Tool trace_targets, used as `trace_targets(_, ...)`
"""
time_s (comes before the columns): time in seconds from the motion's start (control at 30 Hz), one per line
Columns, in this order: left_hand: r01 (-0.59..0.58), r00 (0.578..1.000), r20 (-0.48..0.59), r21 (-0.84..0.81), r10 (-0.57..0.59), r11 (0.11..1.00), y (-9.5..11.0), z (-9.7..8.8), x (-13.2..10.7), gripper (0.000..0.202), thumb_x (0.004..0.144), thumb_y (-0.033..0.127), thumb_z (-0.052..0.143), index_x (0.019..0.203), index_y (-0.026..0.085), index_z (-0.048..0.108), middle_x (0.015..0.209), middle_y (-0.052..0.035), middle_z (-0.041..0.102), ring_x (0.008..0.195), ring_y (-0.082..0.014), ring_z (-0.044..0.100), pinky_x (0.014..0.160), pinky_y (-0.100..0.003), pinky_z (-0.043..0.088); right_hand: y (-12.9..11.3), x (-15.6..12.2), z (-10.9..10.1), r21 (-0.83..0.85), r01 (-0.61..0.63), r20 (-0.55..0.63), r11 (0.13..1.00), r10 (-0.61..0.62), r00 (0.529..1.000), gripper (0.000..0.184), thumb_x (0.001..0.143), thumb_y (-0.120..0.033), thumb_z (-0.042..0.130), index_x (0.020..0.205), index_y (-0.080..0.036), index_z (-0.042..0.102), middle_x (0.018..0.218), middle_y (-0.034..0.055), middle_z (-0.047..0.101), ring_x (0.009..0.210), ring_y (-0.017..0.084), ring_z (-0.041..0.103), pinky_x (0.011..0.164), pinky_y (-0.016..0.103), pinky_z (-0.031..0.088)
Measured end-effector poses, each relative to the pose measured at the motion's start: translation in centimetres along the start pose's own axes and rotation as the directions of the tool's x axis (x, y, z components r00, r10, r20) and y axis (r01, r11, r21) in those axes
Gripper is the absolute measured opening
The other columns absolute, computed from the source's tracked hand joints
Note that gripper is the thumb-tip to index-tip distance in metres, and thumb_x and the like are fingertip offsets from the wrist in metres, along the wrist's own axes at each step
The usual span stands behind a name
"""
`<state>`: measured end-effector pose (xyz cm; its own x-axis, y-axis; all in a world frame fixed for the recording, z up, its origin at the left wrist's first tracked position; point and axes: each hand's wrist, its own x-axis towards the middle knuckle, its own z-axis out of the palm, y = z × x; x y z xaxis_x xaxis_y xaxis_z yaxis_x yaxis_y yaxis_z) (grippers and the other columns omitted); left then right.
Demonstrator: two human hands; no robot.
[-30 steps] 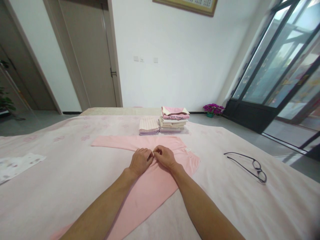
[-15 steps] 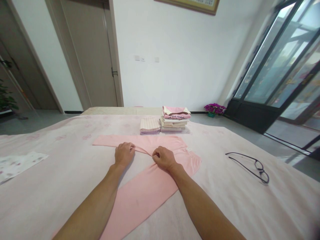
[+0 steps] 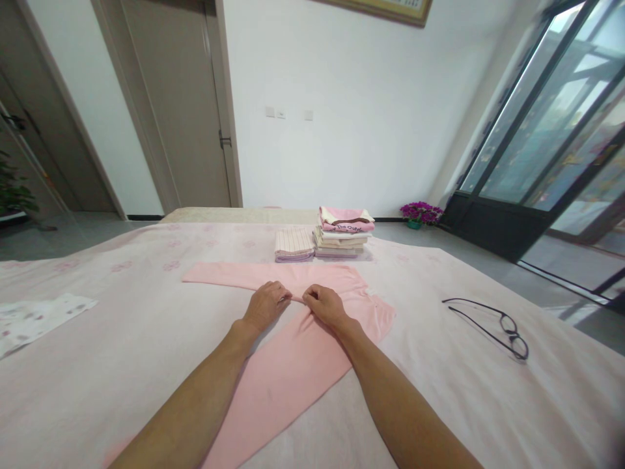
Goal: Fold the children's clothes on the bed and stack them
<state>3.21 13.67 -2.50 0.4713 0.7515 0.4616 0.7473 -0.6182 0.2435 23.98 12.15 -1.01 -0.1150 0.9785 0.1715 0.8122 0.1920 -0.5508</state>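
A pair of pink pants (image 3: 288, 371) lies spread on the bed-like surface, one leg stretched to the left and the other running toward me. The waist end is at the right, a little rumpled. My left hand (image 3: 267, 303) pinches the inner edge of the far leg close to the crotch. Right beside it, my right hand (image 3: 325, 305) pinches the fabric at the crotch, fingers closed. Small folds gather in the cloth around both hands. My left forearm hides part of the near leg.
Behind the pants stand a stack of folded clothes (image 3: 343, 238) and a striped folded cloth (image 3: 293, 245). Black-framed glasses (image 3: 510, 332) lie at the right. A white patterned cloth (image 3: 39, 319) is at the left, on the pale pink sheet (image 3: 146, 326).
My left hand has slid right along the leg's inner edge, close to my right hand, and now pinches the fabric. My right hand has barely moved.
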Motion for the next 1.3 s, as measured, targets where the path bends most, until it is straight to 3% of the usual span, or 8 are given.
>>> trace_targets(0.2,0.015,1.0,-0.002,0.027,-0.015,1.0,0.2,0.4,0.4,0.012,0.092,0.021,0.058,0.083,0.019,0.066,0.087,-0.0053,0.066,0.087,-0.0194,0.058,0.082,-0.032,0.042,-0.1,-0.1,0.0,0.019,0.019,-0.002,1.0,-0.019,1.0,0.017,0.086,-0.035,0.057,0.083,-0.024,0.069,0.083,-0.0012,0.071,0.076,0.014,0.061,0.066,0.023,0.037)
trace_targets(0.37,-0.024,1.0,0.016,0.022,0.023,0.999,-0.1,0.1,0.1,0.011,0.092,0.022,0.057,0.085,0.019,0.063,0.088,-0.0042,0.065,0.087,-0.0192,0.057,0.081,-0.033,0.041,-0.5,-0.6,0.0,-0.072,0.151,-0.018,0.986,-0.153,0.988,0.026,0.076,-0.039,0.07,0.099,-0.027,0.069,0.093,-0.0021,0.069,0.081,0.014,0.06,0.068,0.024,0.037)
trace_targets(0.63,-0.057,0.997,0.048,0.012,0.057,0.998,-0.8,-0.2,-0.1,0.013,0.094,0.024,0.054,0.087,0.019,0.063,0.091,-0.0049,0.063,0.091,-0.0204,0.054,0.085,-0.035,0.041,-0.9,-0.8,-0.5,-0.145,0.21,0.066,0.967,-0.202,0.977,0.018,0.086,-0.029,0.057,0.085,-0.024,0.074,0.09,0.0003,0.069,0.081,0.014,0.06,0.069,0.023,0.036)
trace_targets(0.8,-0.025,0.997,0.077,0.028,0.023,0.999,-1.1,-0.3,-0.2,0.016,0.093,0.028,0.052,0.087,0.019,0.064,0.094,-0.0063,0.062,0.091,-0.0206,0.055,0.089,-0.037,0.042,-0.9,-0.8,-1.0,-0.073,0.142,0.032,0.987,-0.14,0.99,0.034,0.096,-0.037,0.046,0.079,-0.022,0.073,0.089,0.0011,0.07,0.082,0.014,0.06,0.071,0.022,0.037)
trace_targets(0.87,-0.009,0.997,0.071,0.027,0.007,1.0,-1.1,-0.3,-0.2,0.016,0.092,0.029,0.053,0.085,0.019,0.064,0.094,-0.0066,0.062,0.092,-0.0209,0.055,0.09,-0.037,0.042,-0.8,-0.7,-1.0,-0.101,0.122,-0.024,0.987,-0.125,0.992,0.034,0.096,-0.037,0.046,0.081,-0.022,0.072,0.091,0.0017,0.07,0.087,0.014,0.06,0.074,0.022,0.037)
trace_targets(1.0,0.04,0.998,0.047,-0.031,-0.038,0.999,-1.1,-0.5,-0.3,0.018,0.092,0.03,0.052,0.082,0.02,0.062,0.09,-0.0054,0.062,0.091,-0.0205,0.056,0.088,-0.035,0.043,-0.7,-0.4,-0.9,-0.202,0.1,0.013,0.974,-0.1,0.995,0.032,0.096,-0.036,0.048,0.081,-0.022,0.073,0.091,0.0027,0.07,0.089,0.015,0.059,0.072,0.024,0.036)
trace_targets(1.17,0.122,0.992,-0.005,-0.167,-0.124,0.979,-1.7,-0.4,-0.4,0.016,0.093,0.031,0.051,0.092,0.02,0.062,0.096,-0.0045,0.062,0.091,-0.0186,0.058,0.084,-0.031,0.045,-0.2,-0.3,-0.8,-0.3,0.063,-0.083,0.952,-0.092,0.992,0.03,0.098,-0.035,0.044,0.107,-0.026,0.071,0.11,0.005,0.069,0.103,0.019,0.055,0.086,0.029,0.035)
trace_targets(1.3,0.109,0.994,0.03,-0.101,-0.107,0.989,-1.9,-0.3,-0.5,0.014,0.091,0.029,0.055,0.094,0.02,0.064,0.097,-0.005,0.063,0.093,-0.0191,0.058,0.086,-0.032,0.044,0.9,-0.2,-0.4,-0.383,0.066,-0.064,0.921,-0.098,0.993,0.036,0.1,-0.036,0.037,0.122,-0.023,0.063,0.131,0.0079,0.061,0.122,0.023,0.048,0.104,0.037,0.028)
